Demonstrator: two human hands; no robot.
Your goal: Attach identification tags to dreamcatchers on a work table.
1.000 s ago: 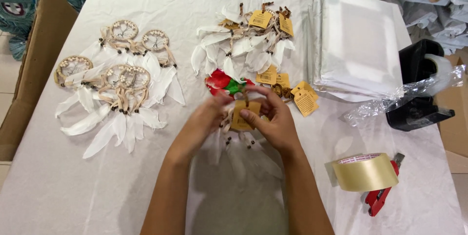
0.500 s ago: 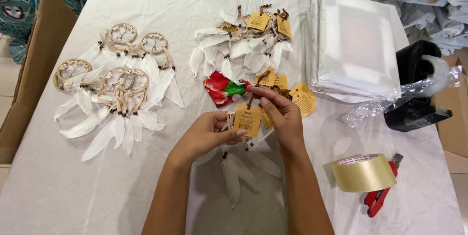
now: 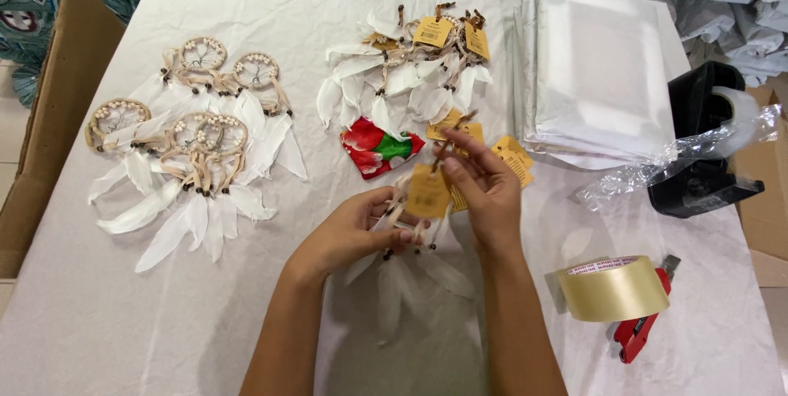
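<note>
A: Status on the hands?

B: A small dreamcatcher (image 3: 406, 236) with white feathers is held above the counter (image 3: 123, 338), centre frame. Left hand (image 3: 349, 232) is closed on it from the side, fingers pinched at the hoop and cords. Right hand (image 3: 484, 187) is closed on the brown cord (image 3: 447, 146) above the yellow paper tag (image 3: 428, 192), thumb and forefinger pinched.

A: Tag position?

B: Tag is hung in front of the dreamcatcher, between the two hands. Feathers are seen trailing down toward the person, just over the white cloth.

A: What is around it?

B: A pile of untagged dreamcatchers (image 3: 185, 146) is laid out well to the left. A second pile of tagged dreamcatchers (image 3: 410, 64) is placed behind the hands, toward the far edge. A red and green wrapper (image 3: 379, 148) is lying between that pile and the hands. Loose yellow tags (image 3: 510, 154) are spread just beside the right hand.

A: Right side?

B: A stack of white plastic bags (image 3: 599, 68) is set at the far right. A black tape dispenser (image 3: 702, 146) is placed beyond it, clear film draped over it. A roll of tan tape (image 3: 614, 288) on a red-handled holder is parked near the right forearm, apart from it.

A: Contact with the counter?

B: Cannot be told for the feather tips; hands themselves are held clear of it.
</note>
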